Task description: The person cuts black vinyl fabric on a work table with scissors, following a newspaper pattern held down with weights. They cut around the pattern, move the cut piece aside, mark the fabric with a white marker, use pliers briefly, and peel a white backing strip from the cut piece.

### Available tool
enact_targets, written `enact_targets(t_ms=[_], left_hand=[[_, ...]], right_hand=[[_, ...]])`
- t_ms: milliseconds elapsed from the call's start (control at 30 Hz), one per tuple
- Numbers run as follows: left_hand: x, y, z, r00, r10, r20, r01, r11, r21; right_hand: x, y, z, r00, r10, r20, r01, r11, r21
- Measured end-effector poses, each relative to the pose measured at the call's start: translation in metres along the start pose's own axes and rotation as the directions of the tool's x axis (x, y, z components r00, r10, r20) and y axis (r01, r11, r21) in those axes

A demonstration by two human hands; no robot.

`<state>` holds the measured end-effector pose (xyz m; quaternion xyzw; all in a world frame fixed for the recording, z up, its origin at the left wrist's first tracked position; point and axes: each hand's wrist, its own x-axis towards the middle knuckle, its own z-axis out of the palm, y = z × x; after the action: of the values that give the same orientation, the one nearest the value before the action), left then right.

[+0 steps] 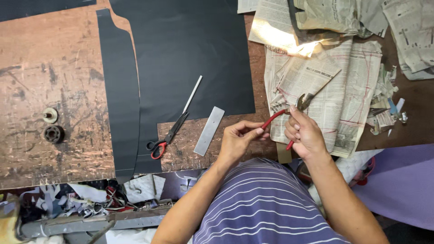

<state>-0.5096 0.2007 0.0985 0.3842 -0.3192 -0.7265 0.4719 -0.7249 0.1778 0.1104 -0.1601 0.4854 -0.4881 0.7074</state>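
Red-handled pliers point(296, 106) are in both hands above the table's near edge. My right hand point(305, 134) wraps one handle close to the metal jaws, which point up at a folded newspaper piece point(307, 77). My left hand point(239, 138) pinches the end of the other red handle between thumb and fingers. The handles are spread apart. Whether the jaws hold anything I cannot tell.
Black sheet material point(190, 54) and a long cut strip point(120, 104) cover the worn wooden table point(49, 90). Scissors point(167, 138), a white stick point(192, 93) and a flat metal bar point(209, 130) lie left of my hands. Two round metal parts point(53, 126) sit far left. Newspapers point(343, 90) pile at right.
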Motion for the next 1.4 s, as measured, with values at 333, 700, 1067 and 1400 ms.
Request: enact_targets(t_ms=[333, 700, 1067, 1400], left_hand=[[0.002, -0.001, 0.022, 0.983, 0.066, -0.170, -0.040, 0.987, 0.153], [0.001, -0.002, 0.041, 0.992, 0.047, -0.117, -0.035, 0.994, 0.107], [0.003, 0.014, 0.062, 0.919, 0.392, 0.055, -0.270, 0.519, 0.811], [0.021, -0.030, 0.034, 0.940, -0.337, -0.054, 0.330, 0.938, -0.110]], right_hand=[[-0.016, -0.012, 0.017, 0.977, -0.175, -0.119, 0.171, 0.984, -0.045], [-0.023, -0.012, -0.013, 0.905, -0.416, 0.085, 0.422, 0.903, -0.080], [-0.024, 0.014, 0.011, 0.944, -0.325, 0.055, 0.327, 0.906, -0.269], [-0.031, 0.015, 0.023, 0.961, -0.253, 0.115, 0.274, 0.929, -0.250]])
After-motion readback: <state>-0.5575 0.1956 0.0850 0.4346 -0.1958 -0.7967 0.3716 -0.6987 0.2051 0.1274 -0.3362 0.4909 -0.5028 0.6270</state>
